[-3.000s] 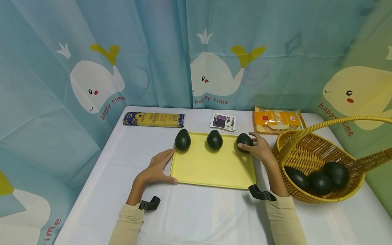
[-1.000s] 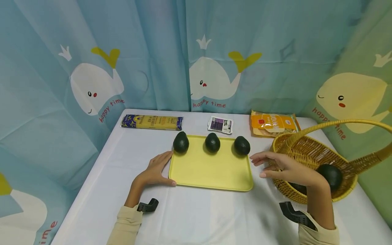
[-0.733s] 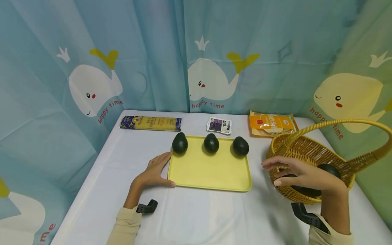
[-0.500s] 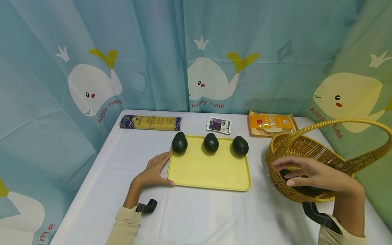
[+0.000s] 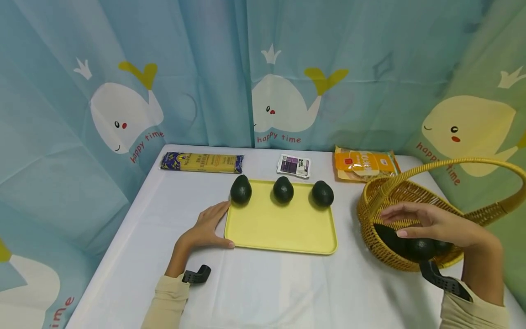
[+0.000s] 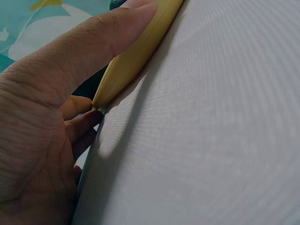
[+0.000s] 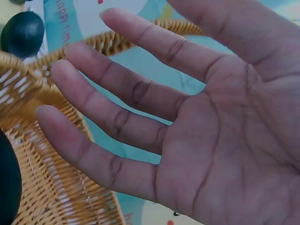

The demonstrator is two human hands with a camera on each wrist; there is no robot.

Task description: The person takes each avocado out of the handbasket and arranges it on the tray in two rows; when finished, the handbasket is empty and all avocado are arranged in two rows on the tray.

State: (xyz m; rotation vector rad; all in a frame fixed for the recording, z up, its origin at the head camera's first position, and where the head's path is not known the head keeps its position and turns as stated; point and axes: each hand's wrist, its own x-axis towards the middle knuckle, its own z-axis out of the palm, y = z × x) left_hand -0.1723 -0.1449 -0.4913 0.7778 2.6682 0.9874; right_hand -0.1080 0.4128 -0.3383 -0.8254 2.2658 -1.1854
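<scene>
My left hand (image 5: 207, 228) rests against the left side of a yellow tray (image 5: 283, 228), thumb at its near corner and straight fingers along its edge. In the left wrist view the thumb overlaps the tray's rim (image 6: 136, 56). Three dark green avocados stand in a row along the tray's far side: a left avocado (image 5: 241, 189), a middle avocado (image 5: 283, 190) and a right avocado (image 5: 322, 193). Over a wicker basket (image 5: 386, 258) hovers my right hand (image 5: 439, 224), fingers spread and palm bare. Below it lie several avocados (image 5: 421, 249), partly hidden by the hand.
Behind the tray lie a long yellow and blue packet (image 5: 201, 162), a small white and purple packet (image 5: 293, 165) and an orange bag (image 5: 365, 163). The basket's tall handle (image 5: 464, 162) arches up at the right. A whale-print curtain (image 5: 213, 82) borders the white table.
My right hand has let go of the right avocado on the tray and moved right, over the basket. The left hand stays at the tray; the view has shifted slightly.
</scene>
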